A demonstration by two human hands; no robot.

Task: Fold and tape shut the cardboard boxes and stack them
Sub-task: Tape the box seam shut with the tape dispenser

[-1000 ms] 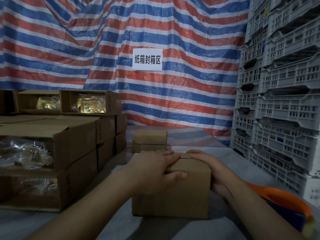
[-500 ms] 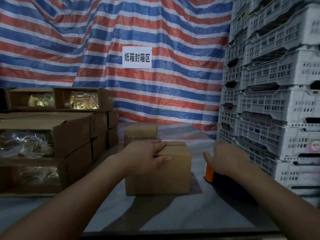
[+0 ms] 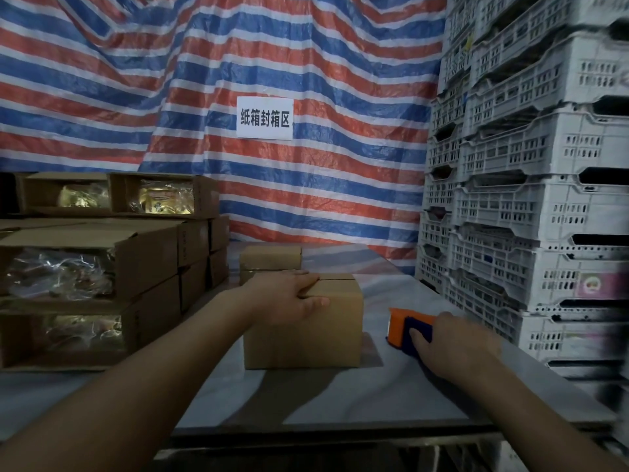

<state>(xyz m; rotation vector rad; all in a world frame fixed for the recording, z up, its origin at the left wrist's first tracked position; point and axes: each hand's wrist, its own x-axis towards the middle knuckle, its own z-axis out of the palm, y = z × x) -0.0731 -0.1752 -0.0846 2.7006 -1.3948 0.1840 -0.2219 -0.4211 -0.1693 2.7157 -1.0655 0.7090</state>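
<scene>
Left, open cartons (image 3: 92,281) hold plastic-wrapped goods; left hand (image 3: 287,298) holds folded box (image 3: 306,332).

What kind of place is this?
Probably a packing area in a warehouse: stacked cardboard boxes, tall piles of grey plastic crates, and a striped tarp wall.
</scene>
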